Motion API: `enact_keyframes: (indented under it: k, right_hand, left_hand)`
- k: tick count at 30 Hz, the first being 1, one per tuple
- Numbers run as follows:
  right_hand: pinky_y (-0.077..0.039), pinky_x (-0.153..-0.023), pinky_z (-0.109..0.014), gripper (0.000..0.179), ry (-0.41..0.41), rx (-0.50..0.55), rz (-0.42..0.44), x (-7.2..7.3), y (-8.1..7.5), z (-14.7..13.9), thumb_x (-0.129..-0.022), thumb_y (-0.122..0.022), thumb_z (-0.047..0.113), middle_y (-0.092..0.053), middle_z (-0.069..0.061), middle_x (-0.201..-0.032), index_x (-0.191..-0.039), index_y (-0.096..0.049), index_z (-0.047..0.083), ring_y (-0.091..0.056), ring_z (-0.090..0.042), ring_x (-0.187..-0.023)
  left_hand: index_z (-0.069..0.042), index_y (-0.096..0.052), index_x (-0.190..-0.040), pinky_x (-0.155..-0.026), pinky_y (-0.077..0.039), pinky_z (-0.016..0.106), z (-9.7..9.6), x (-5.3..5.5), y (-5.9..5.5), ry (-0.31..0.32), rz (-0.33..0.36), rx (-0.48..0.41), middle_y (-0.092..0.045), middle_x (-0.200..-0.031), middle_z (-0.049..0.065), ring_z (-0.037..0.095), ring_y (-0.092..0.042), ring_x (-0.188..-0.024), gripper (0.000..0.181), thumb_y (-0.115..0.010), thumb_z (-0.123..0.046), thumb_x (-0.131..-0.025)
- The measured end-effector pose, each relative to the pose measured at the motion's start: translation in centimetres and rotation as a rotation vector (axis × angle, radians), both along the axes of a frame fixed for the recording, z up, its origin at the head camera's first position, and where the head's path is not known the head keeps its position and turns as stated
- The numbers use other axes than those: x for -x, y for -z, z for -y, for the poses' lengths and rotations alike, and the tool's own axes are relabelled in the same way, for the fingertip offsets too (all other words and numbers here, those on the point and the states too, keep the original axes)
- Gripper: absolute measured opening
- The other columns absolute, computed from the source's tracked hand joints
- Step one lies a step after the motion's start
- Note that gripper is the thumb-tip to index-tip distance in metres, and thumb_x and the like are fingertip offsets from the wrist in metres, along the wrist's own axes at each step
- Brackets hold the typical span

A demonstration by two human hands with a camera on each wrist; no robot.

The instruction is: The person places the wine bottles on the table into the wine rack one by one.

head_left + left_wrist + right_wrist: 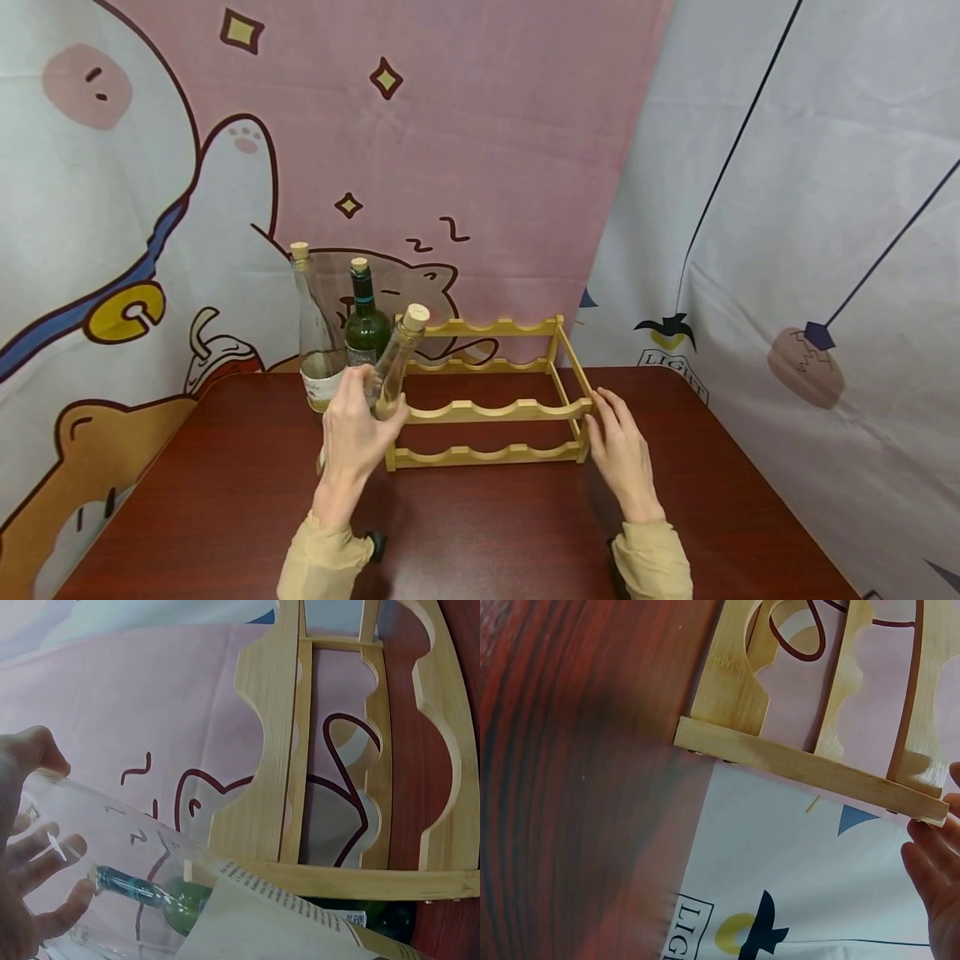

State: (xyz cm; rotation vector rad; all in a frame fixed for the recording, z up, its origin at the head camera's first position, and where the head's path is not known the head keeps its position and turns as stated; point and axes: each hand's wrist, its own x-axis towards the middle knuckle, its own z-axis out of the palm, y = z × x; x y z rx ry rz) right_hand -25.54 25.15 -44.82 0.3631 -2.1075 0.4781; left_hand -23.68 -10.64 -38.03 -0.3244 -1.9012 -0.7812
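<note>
Bottle, tilted, held in my left fingers; my right fingers, fairly straight, touch the rack, perhaps steadying it near the desk's far edge.

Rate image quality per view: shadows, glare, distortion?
Head: soft shadows on the table. Left wrist: bright glints on the clear bottle; rack rail curves near the frame's right edge, likely lens distortion. Right wrist: diffuse dark patches across the table.
</note>
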Motion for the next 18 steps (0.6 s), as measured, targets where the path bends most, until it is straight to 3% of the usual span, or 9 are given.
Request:
enact_keyframes:
  k: [10,18]
  right_hand:
    - [-0.049,-0.081,-0.051,0.048,0.046,0.070,0.035,-0.5,-0.7,1.3,-0.078,-0.072,0.020,-0.060,-0.017,-0.122,-0.119,-0.061,-0.003,-0.057,-0.034,-0.108]
    - [-0.050,-0.079,-0.050,0.052,-0.027,0.172,0.079,-1.7,-2.7,3.8,-0.076,-0.074,0.021,-0.059,-0.014,-0.125,-0.123,-0.060,0.002,-0.057,-0.031,-0.109]
  left_hand:
    - [0.002,-0.056,-0.097,-0.052,-0.043,0.037,-1.6,-0.5,0.3,-0.015,-0.005,0.095,-0.057,-0.080,0.011,0.026,-0.053,-0.059,0.047,-0.078,-0.014,-0.059]
    - [0.000,-0.057,-0.097,-0.058,-0.045,0.037,-2.9,-0.8,0.2,0.021,-0.001,0.140,-0.057,-0.080,0.008,0.024,-0.055,-0.064,0.046,-0.075,-0.013,-0.056]
